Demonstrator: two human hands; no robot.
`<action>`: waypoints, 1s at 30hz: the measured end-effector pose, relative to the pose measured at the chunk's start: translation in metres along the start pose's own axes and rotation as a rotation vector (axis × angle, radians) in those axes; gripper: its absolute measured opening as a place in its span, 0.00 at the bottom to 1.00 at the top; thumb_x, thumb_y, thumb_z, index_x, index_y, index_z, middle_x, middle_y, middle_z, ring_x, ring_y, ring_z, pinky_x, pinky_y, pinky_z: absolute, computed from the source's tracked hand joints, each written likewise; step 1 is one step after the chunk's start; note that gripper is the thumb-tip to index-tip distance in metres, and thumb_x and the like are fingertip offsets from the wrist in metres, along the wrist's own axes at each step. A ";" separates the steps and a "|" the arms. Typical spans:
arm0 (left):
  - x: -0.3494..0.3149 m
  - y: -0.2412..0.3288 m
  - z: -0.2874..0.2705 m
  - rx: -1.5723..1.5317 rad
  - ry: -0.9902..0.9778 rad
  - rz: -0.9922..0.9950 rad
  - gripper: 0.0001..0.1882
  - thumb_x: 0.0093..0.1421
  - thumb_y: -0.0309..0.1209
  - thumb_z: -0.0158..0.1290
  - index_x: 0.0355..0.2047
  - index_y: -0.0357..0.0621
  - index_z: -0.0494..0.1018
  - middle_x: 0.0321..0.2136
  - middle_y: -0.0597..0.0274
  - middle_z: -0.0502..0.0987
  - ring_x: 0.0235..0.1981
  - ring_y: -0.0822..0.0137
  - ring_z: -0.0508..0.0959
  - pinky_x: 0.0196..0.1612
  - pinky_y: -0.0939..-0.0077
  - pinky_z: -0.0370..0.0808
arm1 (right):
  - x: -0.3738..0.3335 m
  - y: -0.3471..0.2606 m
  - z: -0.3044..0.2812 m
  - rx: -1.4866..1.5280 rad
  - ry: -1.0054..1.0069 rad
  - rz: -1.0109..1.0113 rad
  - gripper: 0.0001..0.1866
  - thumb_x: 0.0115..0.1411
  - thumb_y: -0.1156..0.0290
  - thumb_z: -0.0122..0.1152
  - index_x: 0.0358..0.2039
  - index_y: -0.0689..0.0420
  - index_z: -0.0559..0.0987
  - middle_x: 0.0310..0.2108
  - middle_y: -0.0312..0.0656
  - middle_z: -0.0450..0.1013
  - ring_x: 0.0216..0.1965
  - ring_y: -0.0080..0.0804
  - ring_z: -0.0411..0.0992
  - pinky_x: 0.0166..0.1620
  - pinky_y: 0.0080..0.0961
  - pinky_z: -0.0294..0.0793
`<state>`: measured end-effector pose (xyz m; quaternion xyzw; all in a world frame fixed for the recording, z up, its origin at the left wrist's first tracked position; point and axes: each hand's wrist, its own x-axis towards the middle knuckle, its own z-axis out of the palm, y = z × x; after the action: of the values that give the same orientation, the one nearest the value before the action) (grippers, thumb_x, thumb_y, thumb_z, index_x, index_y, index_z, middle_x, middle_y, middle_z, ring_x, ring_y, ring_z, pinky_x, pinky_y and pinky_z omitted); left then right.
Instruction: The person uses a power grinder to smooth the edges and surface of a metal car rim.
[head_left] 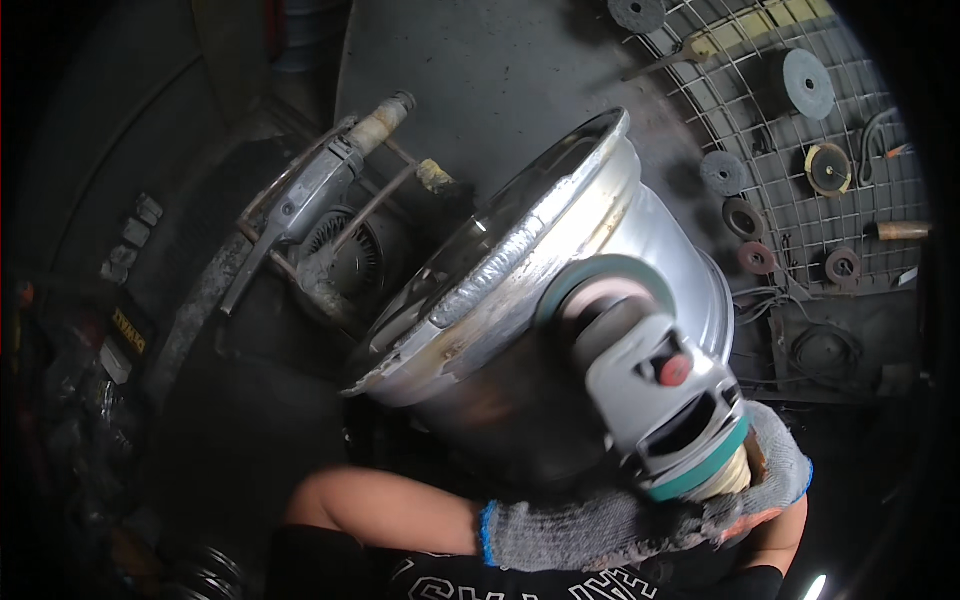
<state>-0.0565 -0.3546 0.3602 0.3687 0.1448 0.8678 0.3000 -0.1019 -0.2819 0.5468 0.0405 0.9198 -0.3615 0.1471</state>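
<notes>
A silvery metal wheel rim (660, 235) stands tilted in front of me, with a rough weld bead along its wide lip. Both hands, in grey knitted gloves with blue cuffs, are on an angle grinder (640, 385) that has a grey head and a green band. Its blurred round disc (655, 275) lies against the rim's near side, or just in front of it. My left hand (650, 530) reaches across from the left and closes around the grinder's rear body. At the body's right side, my right hand (780, 460) is wrapped round it. Some fingers are hidden.
Left of the rim rests a grey metal power tool (305, 205) with a wrapped handle, beside a bar frame. A wire grid (790, 225) at right carries several abrasive discs, one of them a grey disc (808, 84). Small pale blocks (135, 235) lie far left.
</notes>
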 end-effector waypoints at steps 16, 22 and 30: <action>0.021 0.020 0.004 0.062 0.025 0.031 0.24 0.68 0.31 0.33 0.62 0.36 0.49 0.61 0.54 0.55 0.61 0.65 0.58 0.65 0.76 0.54 | 0.024 0.035 -0.037 -0.020 -0.123 -0.044 0.43 0.35 0.68 0.75 0.53 0.68 0.67 0.47 0.49 0.71 0.48 0.37 0.71 0.53 0.32 0.69; 0.019 0.018 0.005 0.051 0.029 0.027 0.24 0.68 0.31 0.34 0.62 0.36 0.48 0.61 0.54 0.55 0.61 0.65 0.59 0.65 0.76 0.55 | 0.016 0.050 -0.039 0.120 0.183 0.030 0.40 0.40 0.67 0.72 0.54 0.68 0.66 0.49 0.48 0.70 0.49 0.36 0.70 0.54 0.31 0.68; 0.037 0.038 0.001 0.183 0.033 0.063 0.24 0.68 0.32 0.34 0.62 0.36 0.48 0.60 0.55 0.56 0.60 0.66 0.59 0.64 0.75 0.55 | -0.002 0.055 -0.030 0.271 0.349 0.115 0.40 0.43 0.66 0.71 0.55 0.67 0.65 0.51 0.48 0.68 0.50 0.35 0.69 0.54 0.31 0.67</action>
<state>-0.0916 -0.3609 0.3995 0.3848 0.2166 0.8659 0.2351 -0.0977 -0.2212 0.5326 0.1744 0.8705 -0.4603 -0.0007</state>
